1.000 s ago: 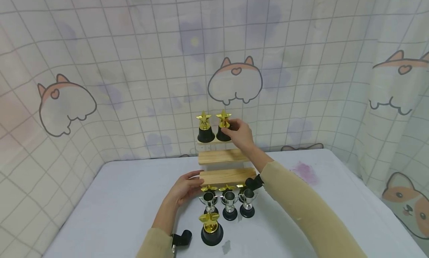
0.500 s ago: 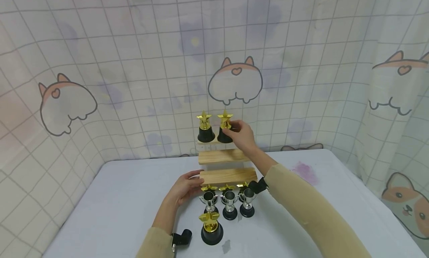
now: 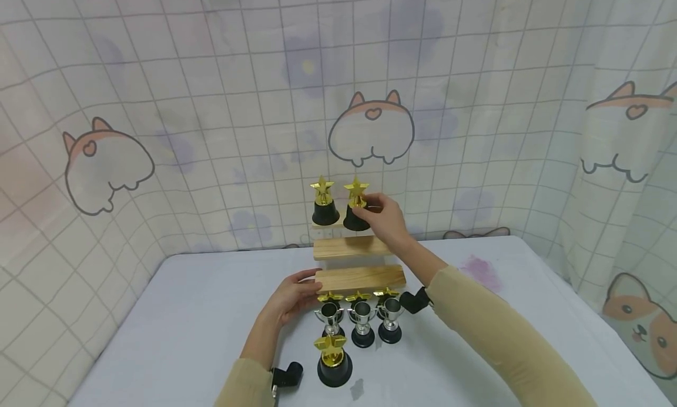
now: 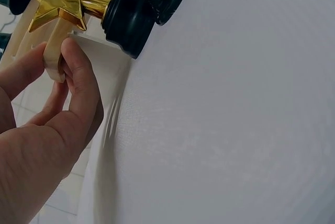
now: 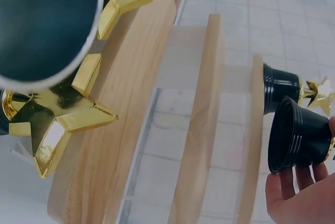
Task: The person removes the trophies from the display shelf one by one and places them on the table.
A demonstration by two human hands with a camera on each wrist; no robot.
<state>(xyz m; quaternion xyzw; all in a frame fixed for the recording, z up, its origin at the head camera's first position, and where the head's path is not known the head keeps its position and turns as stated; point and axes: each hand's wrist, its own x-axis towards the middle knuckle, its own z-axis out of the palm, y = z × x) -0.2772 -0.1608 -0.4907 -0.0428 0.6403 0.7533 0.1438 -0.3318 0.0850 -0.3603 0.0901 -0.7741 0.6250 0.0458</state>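
In the head view, my right hand (image 3: 386, 221) grips a gold star trophy (image 3: 357, 201) by its upper part, at the top tier of a stepped wooden rack. In the right wrist view, the black base (image 5: 298, 137) of this trophy is tilted and looks apart from the top board (image 5: 251, 166). A second star trophy (image 3: 324, 201) stands upright to its left. Lower down, my left hand (image 3: 292, 295) pinches the left end of the lowest board (image 3: 361, 279); the left wrist view shows thumb and fingers on either side of the board's end (image 4: 54, 56).
Silver cup trophies (image 3: 362, 322) stand in a row before the rack, with partly hidden gold star trophies (image 3: 358, 296) behind them. Another star trophy (image 3: 334, 363) stands nearest me. The middle board (image 3: 351, 247) bears nothing visible. A patterned curtain (image 3: 222, 131) hangs behind the white table (image 3: 211, 336).
My right hand has drawn the star trophy slightly right and toward me, and the trophy has tipped. My left hand stays on the lowest board.
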